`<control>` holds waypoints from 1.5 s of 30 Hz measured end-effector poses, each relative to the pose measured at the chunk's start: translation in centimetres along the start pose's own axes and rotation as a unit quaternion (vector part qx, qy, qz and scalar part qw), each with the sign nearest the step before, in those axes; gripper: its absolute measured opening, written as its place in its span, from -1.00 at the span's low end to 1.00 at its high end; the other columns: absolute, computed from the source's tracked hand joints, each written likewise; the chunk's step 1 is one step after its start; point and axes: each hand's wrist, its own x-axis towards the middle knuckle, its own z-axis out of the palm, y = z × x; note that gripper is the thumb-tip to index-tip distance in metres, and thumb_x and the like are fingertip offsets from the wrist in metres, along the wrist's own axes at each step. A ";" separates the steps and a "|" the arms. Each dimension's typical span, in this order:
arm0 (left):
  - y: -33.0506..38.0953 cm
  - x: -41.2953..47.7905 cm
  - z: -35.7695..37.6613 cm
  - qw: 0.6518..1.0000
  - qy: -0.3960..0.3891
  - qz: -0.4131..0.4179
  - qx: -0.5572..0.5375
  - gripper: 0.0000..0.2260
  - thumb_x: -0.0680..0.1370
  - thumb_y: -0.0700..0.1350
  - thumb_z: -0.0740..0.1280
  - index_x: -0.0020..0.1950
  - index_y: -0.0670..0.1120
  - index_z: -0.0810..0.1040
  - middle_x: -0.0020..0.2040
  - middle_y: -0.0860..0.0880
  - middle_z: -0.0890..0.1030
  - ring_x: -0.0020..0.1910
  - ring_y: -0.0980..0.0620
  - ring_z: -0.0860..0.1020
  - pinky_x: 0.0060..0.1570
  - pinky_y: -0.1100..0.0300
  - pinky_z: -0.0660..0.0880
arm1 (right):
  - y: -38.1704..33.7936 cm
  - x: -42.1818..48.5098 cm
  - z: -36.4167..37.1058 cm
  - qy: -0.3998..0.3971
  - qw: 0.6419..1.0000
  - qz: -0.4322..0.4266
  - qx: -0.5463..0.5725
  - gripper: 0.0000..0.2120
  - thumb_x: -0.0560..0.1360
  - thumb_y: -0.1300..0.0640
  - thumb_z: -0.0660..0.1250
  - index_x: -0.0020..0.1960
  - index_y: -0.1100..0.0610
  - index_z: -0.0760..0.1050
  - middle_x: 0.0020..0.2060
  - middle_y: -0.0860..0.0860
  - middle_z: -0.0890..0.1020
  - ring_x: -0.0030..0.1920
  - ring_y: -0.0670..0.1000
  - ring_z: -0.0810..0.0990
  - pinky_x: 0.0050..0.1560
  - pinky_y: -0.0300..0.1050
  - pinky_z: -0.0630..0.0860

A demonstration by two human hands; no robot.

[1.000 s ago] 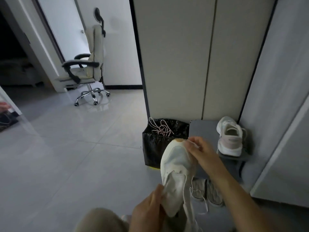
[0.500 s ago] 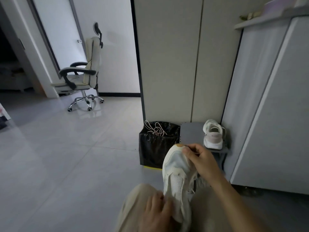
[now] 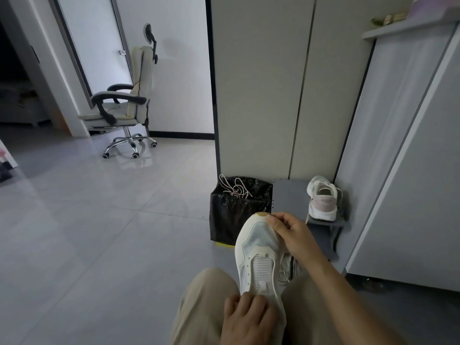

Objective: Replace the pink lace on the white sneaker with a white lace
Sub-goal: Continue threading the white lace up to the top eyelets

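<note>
Grey floor tiles and pale cabinet doors lie ahead of you, with the white sneaker (image 3: 258, 250) resting on your lap, toe pointing away.

Your right grip (image 3: 293, 235) pinches the toe's right edge, fingers curled. Your left grip (image 3: 249, 317) lies over the sneaker's near end, but its thumb is hidden, so you cannot tell whether it clasps. Just beyond the right grip stands a black bin bag (image 3: 231, 215) with the pink lace (image 3: 235, 189) draped on its rim. Right of the bag, a grey stool (image 3: 288, 195) carries a second sneaker (image 3: 322, 197). An office chair (image 3: 124, 100) stands well off to the left. A thin white lace (image 3: 282, 277) shows below your right wrist, its ends hard to follow.
</note>
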 end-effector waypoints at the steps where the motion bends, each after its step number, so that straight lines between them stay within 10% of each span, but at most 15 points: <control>1: -0.1 0.1 -0.1 1.000 0.011 0.001 -0.005 -0.78 0.56 -0.14 0.10 -0.29 0.02 0.32 -0.41 0.08 0.47 -0.31 0.11 0.36 -0.18 0.24 0.27 | -0.1 0.2 0.1 -0.003 1.000 -0.001 0.004 -0.94 0.50 0.07 0.31 -0.06 0.02 0.54 -0.15 -0.11 0.62 -0.21 -0.34 0.54 -0.18 -0.53 0.39; 13: 0.5 0.1 -1.2 0.998 -0.037 -0.051 0.006 -0.62 0.55 -0.13 0.06 -0.44 0.03 0.44 -0.46 0.08 0.41 -0.43 0.11 0.41 -0.11 0.25 0.30 | 0.9 -1.9 -0.6 0.069 0.997 -0.024 0.011 -0.84 0.55 0.19 0.24 0.06 0.01 0.52 -0.08 -0.15 0.62 -0.04 -0.26 0.56 -0.06 -0.48 0.42; 21: -3.1 2.3 -2.5 0.964 -0.061 -0.143 -0.214 -0.83 0.49 0.03 0.21 0.08 0.17 0.41 0.04 0.19 0.43 -0.03 0.14 0.50 -0.04 0.17 0.48 | 1.1 -6.8 0.5 0.017 0.995 -0.099 0.006 -0.94 0.51 0.14 0.31 -0.11 0.01 0.45 -0.22 -0.09 0.67 -0.25 -0.12 0.61 -0.26 -0.32 0.50; 26: -3.5 6.3 -1.4 0.880 -0.144 -0.341 -0.298 -0.87 0.48 -0.06 0.37 -0.02 0.11 0.48 -0.04 0.18 0.49 -0.05 0.15 0.49 -0.04 0.45 0.42 | 1.6 -6.6 0.7 0.025 0.971 -0.182 -0.155 -0.94 0.41 -0.15 0.21 -0.14 -0.23 0.44 -0.09 -0.26 0.45 -0.06 -0.18 0.52 -0.06 -0.45 0.44; 33: -3.9 6.4 -0.7 0.862 -0.108 -0.362 -0.338 -0.80 0.42 -0.28 0.44 -0.13 0.02 0.56 -0.12 0.09 0.54 -0.09 0.16 0.49 -0.18 0.44 0.43 | 2.0 -6.0 1.0 0.056 0.955 -0.200 -0.212 -0.76 0.41 0.24 0.42 -0.21 -0.07 0.45 -0.18 -0.22 0.45 -0.09 -0.21 0.49 -0.06 -0.44 0.42; 45: -3.9 6.1 -0.5 0.837 -0.077 -0.381 -0.385 -0.70 0.40 -0.31 0.45 -0.22 0.12 0.55 -0.15 0.10 0.55 -0.11 0.13 0.53 -0.19 0.41 0.45 | 1.0 -5.8 1.3 0.019 0.976 -0.185 -0.110 -0.85 0.39 -0.08 0.21 -0.23 -0.05 0.48 -0.23 -0.12 0.50 -0.13 -0.21 0.51 -0.13 -0.50 0.37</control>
